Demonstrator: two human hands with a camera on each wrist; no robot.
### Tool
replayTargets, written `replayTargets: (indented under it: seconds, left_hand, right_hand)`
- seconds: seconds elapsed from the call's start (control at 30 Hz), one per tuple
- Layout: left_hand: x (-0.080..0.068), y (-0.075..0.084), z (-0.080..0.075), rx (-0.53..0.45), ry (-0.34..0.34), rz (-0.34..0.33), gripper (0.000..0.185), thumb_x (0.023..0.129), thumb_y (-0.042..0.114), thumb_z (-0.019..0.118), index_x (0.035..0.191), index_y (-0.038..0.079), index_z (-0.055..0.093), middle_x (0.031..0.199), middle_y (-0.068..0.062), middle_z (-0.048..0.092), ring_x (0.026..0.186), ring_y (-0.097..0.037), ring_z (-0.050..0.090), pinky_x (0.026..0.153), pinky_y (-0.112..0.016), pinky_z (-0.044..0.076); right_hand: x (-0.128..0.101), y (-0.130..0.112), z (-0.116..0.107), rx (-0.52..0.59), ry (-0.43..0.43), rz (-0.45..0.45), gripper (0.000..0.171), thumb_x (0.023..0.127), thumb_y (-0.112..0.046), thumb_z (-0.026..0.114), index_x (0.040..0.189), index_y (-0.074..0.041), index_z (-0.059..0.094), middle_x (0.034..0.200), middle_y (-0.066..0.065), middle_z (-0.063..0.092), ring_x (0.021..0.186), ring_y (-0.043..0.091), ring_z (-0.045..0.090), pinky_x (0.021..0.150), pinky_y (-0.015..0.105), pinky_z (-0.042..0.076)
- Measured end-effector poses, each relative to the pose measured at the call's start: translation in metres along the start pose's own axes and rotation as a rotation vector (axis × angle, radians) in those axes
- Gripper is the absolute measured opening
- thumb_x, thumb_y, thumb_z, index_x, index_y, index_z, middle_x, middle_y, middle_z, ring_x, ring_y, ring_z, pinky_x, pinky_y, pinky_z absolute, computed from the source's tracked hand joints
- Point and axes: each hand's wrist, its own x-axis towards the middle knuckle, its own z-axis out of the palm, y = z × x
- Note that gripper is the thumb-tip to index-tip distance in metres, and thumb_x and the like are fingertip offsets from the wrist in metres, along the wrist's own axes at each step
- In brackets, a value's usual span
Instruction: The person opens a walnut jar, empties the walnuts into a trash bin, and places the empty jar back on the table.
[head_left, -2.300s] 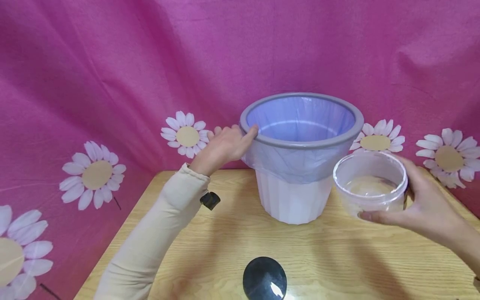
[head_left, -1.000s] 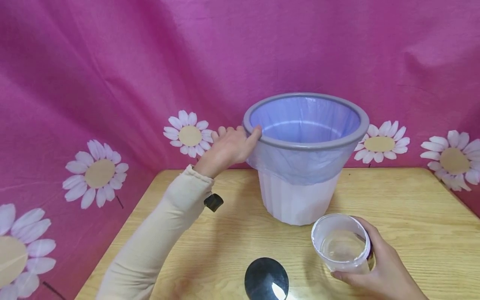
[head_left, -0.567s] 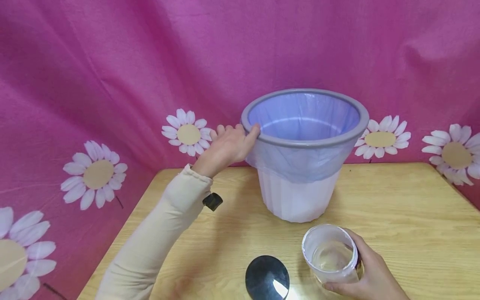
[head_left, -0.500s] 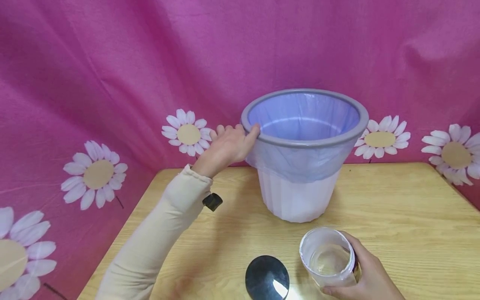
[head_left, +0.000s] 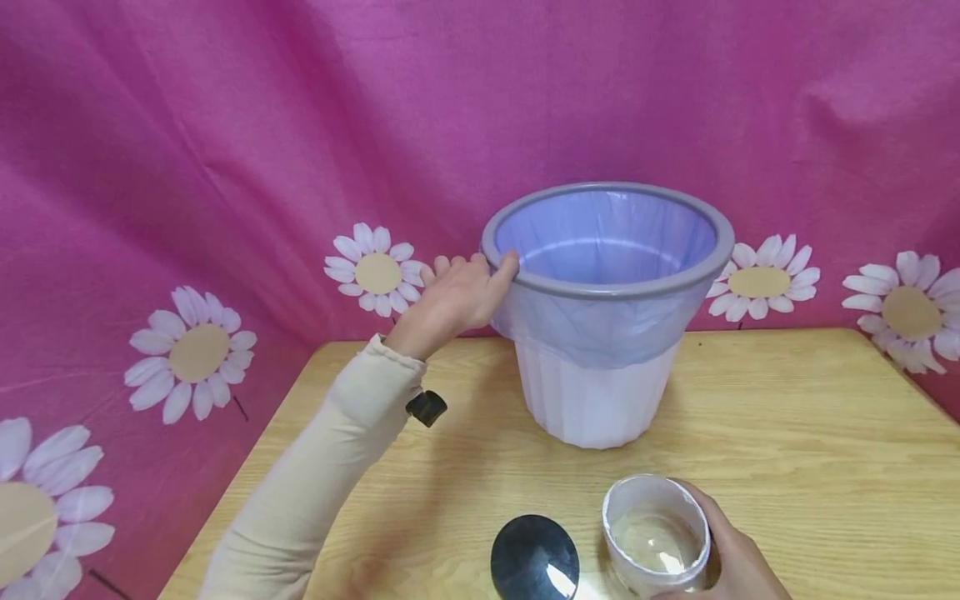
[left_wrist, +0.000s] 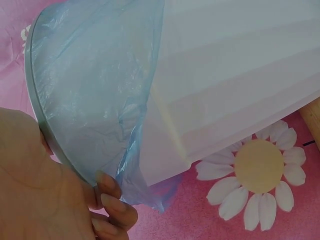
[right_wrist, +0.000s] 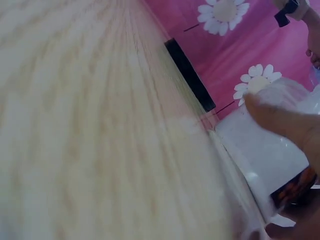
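A white ribbed bin (head_left: 592, 400) with a grey rim (head_left: 600, 292) and a blue bag liner (head_left: 600, 242) stands at the back of the wooden table (head_left: 810, 433). My left hand (head_left: 461, 296) grips the rim on its left side, thumb over the edge; the left wrist view shows my fingers (left_wrist: 112, 202) curled under the rim (left_wrist: 65, 155) against the liner (left_wrist: 95, 85). My right hand (head_left: 731, 558) holds a clear open plastic jar (head_left: 656, 533) upright on the table near the front edge. The right wrist view shows the jar (right_wrist: 265, 145) under my fingers (right_wrist: 285, 122). A black round lid (head_left: 534, 558) lies just left of the jar.
A pink cloth with white daisies (head_left: 191, 350) hangs behind and to the left of the table. Bare wood lies to the right of the bin. The lid appears as a dark strip (right_wrist: 190, 75) in the right wrist view.
My right hand has brought the jar from beside the bin's rim down and toward me, setting it on the table next to the black lid. My left hand has stayed on the rim.
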Motion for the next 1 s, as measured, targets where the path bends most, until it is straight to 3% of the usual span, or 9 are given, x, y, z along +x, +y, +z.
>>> replayTargets:
  seconds: [0.2,0.47,0.67,0.83,1.0]
  left_hand:
    - [0.000,0.002,-0.001,-0.015,0.004,0.011,0.075,0.096,0.059,0.014,0.127,0.000,0.049,0.103,-0.013,0.047,0.099,-0.031,0.033,0.091,-0.047,0.026]
    - [0.001,0.003,-0.001,-0.028,0.011,0.021,0.074,0.096,0.058,0.013,0.124,0.001,0.051,0.101,-0.013,0.048,0.098,-0.031,0.033,0.091,-0.048,0.026]
    - [0.001,0.004,-0.001,-0.024,0.009,0.021,0.080,0.096,0.061,0.011,0.135,0.001,0.047,0.112,-0.014,0.050,0.102,-0.032,0.034,0.095,-0.050,0.024]
    - [-0.009,-0.004,0.001,-0.043,0.055,0.073,0.088,0.094,0.068,0.005,0.135,0.003,0.048,0.119,-0.014,0.053,0.105,-0.032,0.039,0.095,-0.050,0.026]
    - [-0.028,-0.019,0.007,-0.092,0.133,0.129,0.076,0.098,0.063,0.012,0.122,0.004,0.053,0.112,-0.014,0.052,0.106,-0.033,0.040,0.095,-0.054,0.027]
  right_hand:
    - [-0.002,0.000,0.002,0.129,-0.001,-0.018,0.110,0.055,-0.012,0.094,0.146,-0.015,0.034,0.126,0.011,0.055,0.106,0.002,0.055,0.086,0.011,0.043]
    - [-0.003,-0.001,0.002,0.065,0.006,0.021,0.108,0.056,-0.018,0.094,0.146,-0.018,0.034,0.128,0.009,0.056,0.107,-0.001,0.053,0.086,0.009,0.040]
    - [-0.005,0.000,0.003,0.005,0.026,0.025,0.110,0.055,-0.023,0.095,0.147,-0.018,0.034,0.127,0.009,0.057,0.107,-0.002,0.052,0.087,0.005,0.035]
    - [-0.006,0.001,0.004,-0.009,0.034,0.013,0.114,0.054,-0.022,0.095,0.148,-0.016,0.031,0.126,0.004,0.056,0.107,-0.004,0.051,0.087,0.004,0.033]
    - [-0.004,-0.006,-0.003,0.044,0.111,-0.039,0.107,0.060,-0.010,0.092,0.149,-0.015,0.032,0.133,-0.002,0.051,0.114,-0.006,0.046,0.090,0.004,0.033]
